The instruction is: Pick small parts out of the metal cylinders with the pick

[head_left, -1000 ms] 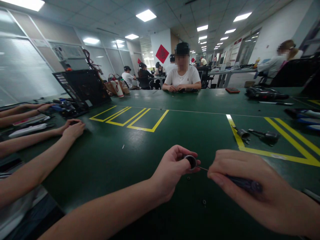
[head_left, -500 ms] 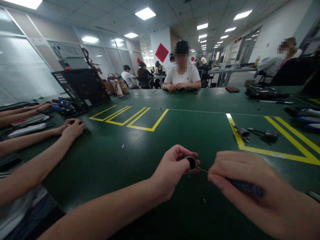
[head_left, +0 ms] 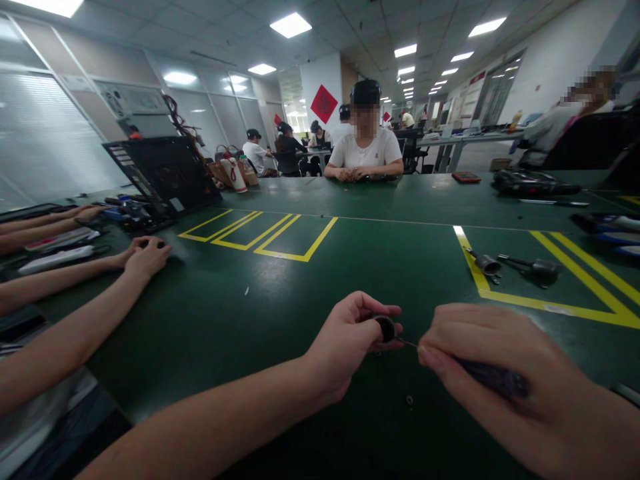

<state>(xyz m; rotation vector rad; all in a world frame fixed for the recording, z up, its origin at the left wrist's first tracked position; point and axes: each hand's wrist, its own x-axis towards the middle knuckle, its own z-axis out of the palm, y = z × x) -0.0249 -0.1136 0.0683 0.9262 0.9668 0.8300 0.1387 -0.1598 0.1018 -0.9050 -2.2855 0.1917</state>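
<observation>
My left hand [head_left: 345,340] pinches a small dark metal cup [head_left: 386,329], its round opening facing me, between thumb and fingers. Wrapped around the dark handle of a screwdriver [head_left: 493,377], my right hand [head_left: 505,360] points the thin shaft leftward. The shaft's tip meets the right side of the cup; the exact contact point is too small to make out. Below the hands, a small nut-like piece [head_left: 409,401] lies on the green table [head_left: 280,307]. Another tiny piece shows just under the cup.
Two metal cups with stems, one [head_left: 486,264] left of the other [head_left: 543,269], lie within yellow tape [head_left: 565,310] at right. A co-worker's hands [head_left: 147,255] rest at left. Across the table sits a person [head_left: 365,150]. A black panel [head_left: 165,177] leans at far left.
Both my hands have shifted very slightly right, and the cup is turned a little. My grip on cup and screwdriver is the same.
</observation>
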